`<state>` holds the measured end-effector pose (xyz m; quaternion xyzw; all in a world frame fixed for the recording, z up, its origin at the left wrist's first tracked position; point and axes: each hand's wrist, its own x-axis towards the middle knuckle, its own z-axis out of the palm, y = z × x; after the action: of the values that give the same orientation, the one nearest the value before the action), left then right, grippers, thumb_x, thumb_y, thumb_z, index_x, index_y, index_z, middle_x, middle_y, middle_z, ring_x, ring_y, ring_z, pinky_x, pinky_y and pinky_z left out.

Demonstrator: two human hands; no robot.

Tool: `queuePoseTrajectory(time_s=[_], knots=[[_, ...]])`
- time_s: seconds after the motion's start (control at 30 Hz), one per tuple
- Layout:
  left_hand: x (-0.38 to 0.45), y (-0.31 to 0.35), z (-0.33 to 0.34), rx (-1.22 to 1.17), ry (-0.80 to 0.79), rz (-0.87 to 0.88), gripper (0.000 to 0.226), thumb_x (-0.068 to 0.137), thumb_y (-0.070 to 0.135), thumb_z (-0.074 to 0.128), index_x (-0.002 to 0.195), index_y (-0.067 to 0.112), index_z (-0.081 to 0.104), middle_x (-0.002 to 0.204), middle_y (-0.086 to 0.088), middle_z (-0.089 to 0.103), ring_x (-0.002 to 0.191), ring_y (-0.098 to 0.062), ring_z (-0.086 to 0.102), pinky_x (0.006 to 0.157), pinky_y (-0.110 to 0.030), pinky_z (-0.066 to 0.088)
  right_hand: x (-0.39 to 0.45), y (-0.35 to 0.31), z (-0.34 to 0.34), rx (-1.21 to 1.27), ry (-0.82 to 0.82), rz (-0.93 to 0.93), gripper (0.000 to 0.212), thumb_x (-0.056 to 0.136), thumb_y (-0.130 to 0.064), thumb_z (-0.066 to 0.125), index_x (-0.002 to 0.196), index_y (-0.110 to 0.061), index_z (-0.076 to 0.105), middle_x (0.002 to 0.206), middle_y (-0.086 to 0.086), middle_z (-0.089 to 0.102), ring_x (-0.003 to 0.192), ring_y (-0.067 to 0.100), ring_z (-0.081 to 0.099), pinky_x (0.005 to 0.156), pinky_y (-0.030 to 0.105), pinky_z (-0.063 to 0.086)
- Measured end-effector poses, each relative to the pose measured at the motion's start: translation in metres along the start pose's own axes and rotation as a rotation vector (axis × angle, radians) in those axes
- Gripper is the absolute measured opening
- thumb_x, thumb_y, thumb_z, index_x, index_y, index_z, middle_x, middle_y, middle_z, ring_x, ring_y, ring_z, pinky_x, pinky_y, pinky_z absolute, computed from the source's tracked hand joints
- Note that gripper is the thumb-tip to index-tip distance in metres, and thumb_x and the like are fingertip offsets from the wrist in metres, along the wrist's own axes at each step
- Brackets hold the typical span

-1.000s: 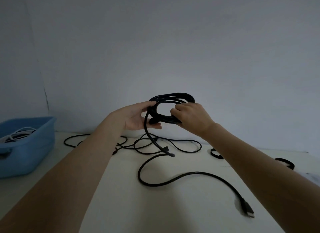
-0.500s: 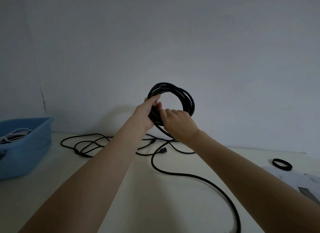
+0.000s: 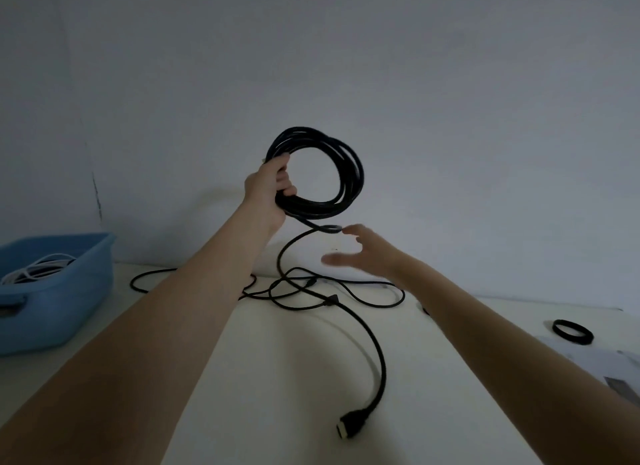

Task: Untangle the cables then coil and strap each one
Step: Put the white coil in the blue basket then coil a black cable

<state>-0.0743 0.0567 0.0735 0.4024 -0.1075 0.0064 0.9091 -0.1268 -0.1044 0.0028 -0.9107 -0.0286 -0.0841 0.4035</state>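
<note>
The left hand [image 3: 268, 187] grips a round coil [image 3: 332, 173] of black cable. The right hand [image 3: 363, 253], blurred, seems spread open just below it, fingers near the trailing strand.

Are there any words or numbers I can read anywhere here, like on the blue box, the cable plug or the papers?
None can be read.
Blue bin: plain, no label showing.
Plug of the black cable: no marking visible; too small and dim to tell.
White sheet at the right edge: blurred, no text legible.
Black strap ring: no print visible.
Wall: bare, no sign.
</note>
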Motion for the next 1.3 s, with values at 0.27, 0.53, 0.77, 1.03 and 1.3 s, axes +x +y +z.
queuePoseTrajectory(time_s=[0.27,0.53,0.77,1.03,1.3], knots=[[-0.006,0.041,0.001,0.412,-0.300,-0.160,0.030,0.094,0.018,0.055,0.067,0.016,0.041,0.041,0.011,0.028,0.029,-0.002,0.024,0.033,-0.012,0.020,0.025,-0.001,0.008,-0.092,0.462,-0.283,0.054,0.080,-0.025,0.073,0.127,-0.010,0.049,0.133,0.009,0.045,0.119,0.027,0.047,0.101,0.041,0.041],[-0.007,0.042,-0.003,0.909,-0.359,-0.090,0.031,0.091,0.010,0.060,0.068,0.016,0.040,0.042,0.009,0.025,0.033,-0.003,0.018,0.035,-0.014,0.018,0.015,0.001,0.001,-0.698,0.035,-0.469,0.021,0.088,-0.031,0.062,0.084,-0.011,0.068,0.073,-0.005,0.063,0.080,0.016,0.057,0.090,0.024,0.037],[-0.005,0.052,-0.019,1.242,-0.455,-0.193,0.024,0.091,0.012,0.061,0.074,0.016,0.044,0.049,0.007,0.028,0.037,-0.004,0.020,0.035,-0.014,0.021,0.010,-0.001,-0.037,-0.778,0.035,-0.233,0.047,0.088,-0.026,0.063,0.051,-0.017,0.036,0.054,-0.001,0.040,0.054,0.014,0.036,0.050,0.024,0.027],[-0.015,0.079,-0.028,1.374,-0.553,-0.558,0.031,0.092,0.007,0.053,0.067,0.018,0.039,0.045,0.009,0.024,0.031,-0.001,0.020,0.033,-0.011,0.019,0.013,-0.041,-0.023,-0.564,0.433,-0.487,0.017,0.086,-0.028,0.067,0.086,-0.011,0.069,0.084,0.002,0.047,0.074,0.014,0.048,0.063,0.027,0.038],[-0.029,0.053,-0.021,1.382,-0.614,-0.527,0.008,0.088,0.006,0.059,0.085,0.011,0.054,0.065,0.000,0.049,0.048,-0.005,0.045,0.037,-0.011,0.032,-0.009,-0.070,-0.021,0.597,-0.111,-0.193,0.023,0.095,0.005,0.041,0.104,0.000,0.062,0.098,0.019,0.070,0.088,0.024,0.069,0.075,0.028,0.056]])
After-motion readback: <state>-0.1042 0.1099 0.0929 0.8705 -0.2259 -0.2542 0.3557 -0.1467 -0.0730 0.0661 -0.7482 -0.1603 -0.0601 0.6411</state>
